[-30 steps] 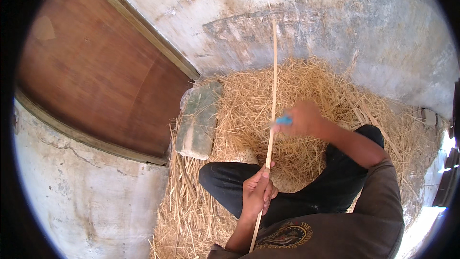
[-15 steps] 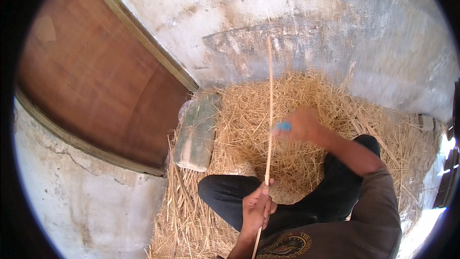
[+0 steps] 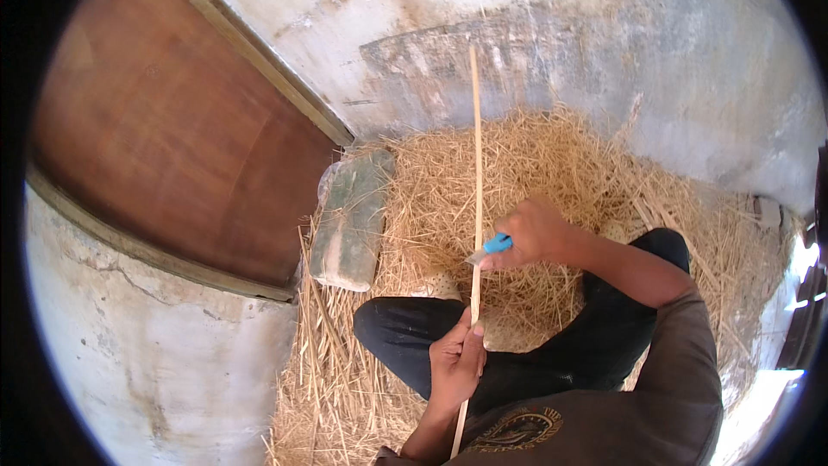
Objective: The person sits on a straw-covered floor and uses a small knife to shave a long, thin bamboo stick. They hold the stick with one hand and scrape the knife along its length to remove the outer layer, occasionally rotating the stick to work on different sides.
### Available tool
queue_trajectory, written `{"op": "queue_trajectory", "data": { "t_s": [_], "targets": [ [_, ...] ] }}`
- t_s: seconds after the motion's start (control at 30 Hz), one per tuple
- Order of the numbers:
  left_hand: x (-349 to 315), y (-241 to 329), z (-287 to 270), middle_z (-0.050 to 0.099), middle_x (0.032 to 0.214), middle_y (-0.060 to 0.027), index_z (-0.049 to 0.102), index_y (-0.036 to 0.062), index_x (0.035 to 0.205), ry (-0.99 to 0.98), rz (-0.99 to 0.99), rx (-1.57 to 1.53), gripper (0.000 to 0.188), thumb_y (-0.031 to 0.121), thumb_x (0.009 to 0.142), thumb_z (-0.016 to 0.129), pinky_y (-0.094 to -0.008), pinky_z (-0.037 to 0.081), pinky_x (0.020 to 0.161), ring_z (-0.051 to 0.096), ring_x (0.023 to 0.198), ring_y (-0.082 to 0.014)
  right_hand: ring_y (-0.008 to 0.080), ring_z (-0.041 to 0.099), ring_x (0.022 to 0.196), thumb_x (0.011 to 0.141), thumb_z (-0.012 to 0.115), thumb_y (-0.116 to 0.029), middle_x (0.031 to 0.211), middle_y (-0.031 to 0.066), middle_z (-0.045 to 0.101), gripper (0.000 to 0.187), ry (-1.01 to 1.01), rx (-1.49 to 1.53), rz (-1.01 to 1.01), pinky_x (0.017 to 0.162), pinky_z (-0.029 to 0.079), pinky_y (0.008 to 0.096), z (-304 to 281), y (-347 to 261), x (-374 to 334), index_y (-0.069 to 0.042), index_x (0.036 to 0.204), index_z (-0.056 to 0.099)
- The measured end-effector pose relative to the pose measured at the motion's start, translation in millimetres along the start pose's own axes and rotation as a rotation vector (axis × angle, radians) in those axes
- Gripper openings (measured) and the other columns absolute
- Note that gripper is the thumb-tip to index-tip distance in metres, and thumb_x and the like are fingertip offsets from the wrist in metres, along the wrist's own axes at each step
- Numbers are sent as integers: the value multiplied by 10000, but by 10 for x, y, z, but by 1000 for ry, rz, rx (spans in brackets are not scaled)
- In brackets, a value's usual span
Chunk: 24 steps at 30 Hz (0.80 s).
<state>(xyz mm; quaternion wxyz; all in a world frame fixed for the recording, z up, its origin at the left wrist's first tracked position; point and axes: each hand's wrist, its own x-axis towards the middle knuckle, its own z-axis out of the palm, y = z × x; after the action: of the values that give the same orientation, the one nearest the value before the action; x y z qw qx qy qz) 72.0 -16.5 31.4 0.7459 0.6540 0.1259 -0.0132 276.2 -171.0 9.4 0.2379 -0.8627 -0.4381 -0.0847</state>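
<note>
A long, thin, pale strip that looks like split bamboo or wood [image 3: 478,164] runs upright through the middle of the view, from my lap toward the far wall. My left hand [image 3: 457,356] is closed around its lower part, above my crossed legs. Farther up, my right hand [image 3: 533,233] grips a utility knife with a blue handle [image 3: 498,243]. The knife's short metal blade lies against the strip, or right beside it, a little above my left hand.
Loose pale shavings [image 3: 552,155] cover the floor around my legs. Left of them lies a worn greenish block [image 3: 352,220]. A brown wooden panel in a frame [image 3: 190,129] is set in the left wall. A stained plaster wall [image 3: 604,52] rises behind.
My right hand with the knife has come slightly down and left, bringing the blade to the strip. The strip's far end has shifted a little left and up. My left hand still holds it.
</note>
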Motion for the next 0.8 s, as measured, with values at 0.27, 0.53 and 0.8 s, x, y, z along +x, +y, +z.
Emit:
{"op": "queue_trajectory", "data": {
  "t_s": [0.27, 0.53, 0.8],
  "targets": [
    [-83, -14, 39, 432, 554, 61, 466, -2, 1343, -72, -40, -23, 377, 95, 980, 486, -178, 307, 404, 370, 430, -15, 197, 468, 375, 737, 543, -757, 444, 24, 501, 649, 115, -69, 235, 381, 359, 348, 65, 280, 96, -143, 541, 610],
    [-321, 199, 48, 441, 602, 80, 467, 7, 1349, -52, -50, 243, 391, 113, 975, 513, -162, 314, 434, 379, 487, 10, 155, 479, 413, 768, 515, -754, 453, 2, 480, 633, 31, 64, 527, 407, 399, 318, -253, 698, 256, -157, 748, 725],
    [-570, 42, 40, 452, 568, 62, 503, 6, 1320, -56, -173, 181, 377, 127, 964, 529, -174, 312, 423, 400, 462, -4, 177, 497, 473, 768, 334, -845, 495, 37, 464, 839, 143, -129, 682, 438, 402, 389, -457, 1649, 504, -59, 586, 564]
  ]
}}
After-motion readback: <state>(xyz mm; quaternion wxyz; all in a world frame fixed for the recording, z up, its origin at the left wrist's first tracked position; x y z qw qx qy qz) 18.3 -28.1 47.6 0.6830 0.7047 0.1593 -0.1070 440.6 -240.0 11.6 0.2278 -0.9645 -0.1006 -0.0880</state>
